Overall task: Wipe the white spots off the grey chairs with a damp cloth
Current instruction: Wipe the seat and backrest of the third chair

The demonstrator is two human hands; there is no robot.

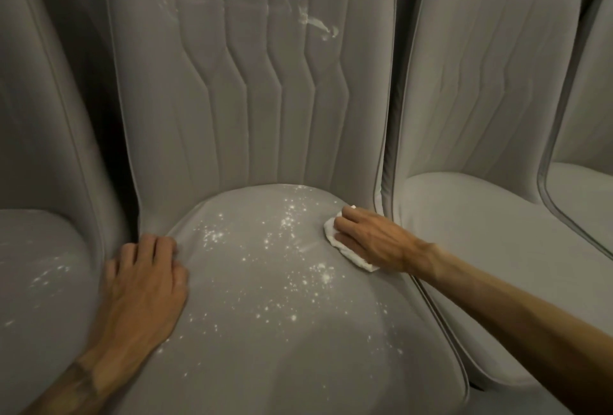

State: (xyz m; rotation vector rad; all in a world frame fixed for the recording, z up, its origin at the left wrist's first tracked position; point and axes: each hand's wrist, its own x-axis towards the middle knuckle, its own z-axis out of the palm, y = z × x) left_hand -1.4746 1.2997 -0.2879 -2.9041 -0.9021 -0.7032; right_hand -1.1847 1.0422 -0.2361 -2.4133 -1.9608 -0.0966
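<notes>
The white cloth [356, 258] lies bunched on the right side of the middle chair's seat [265, 365], near the seat's back corner and close to the piped edge; the right hand [368, 238] covers most of it, palm down, fingers bent over the wad and pressing it to the fabric, so that only a fringe of cloth shows past the fingertips and below the heel of the hand; just left of the cloth the white spots [285, 248] are scattered thickly across the seat, densest through the centre and towards the back, thinning out towards the front edge; the left hand [146, 282] rests flat on the seat's left edge, fingers loosely bent and spread towards the gap beside the backrest, holding nothing; the middle chair's backrest [252, 99] is grey with stitched vertical channels, and carries white smears [318, 21] high up on its right side, with a fainter streak to their left; the left chair [39, 166] stands just beside it, its seat bearing a smaller patch of blurred specks [49, 273]; the right chair [481, 99] is paler in the light; a further chair [583, 189] shows at the far right edge.
</notes>
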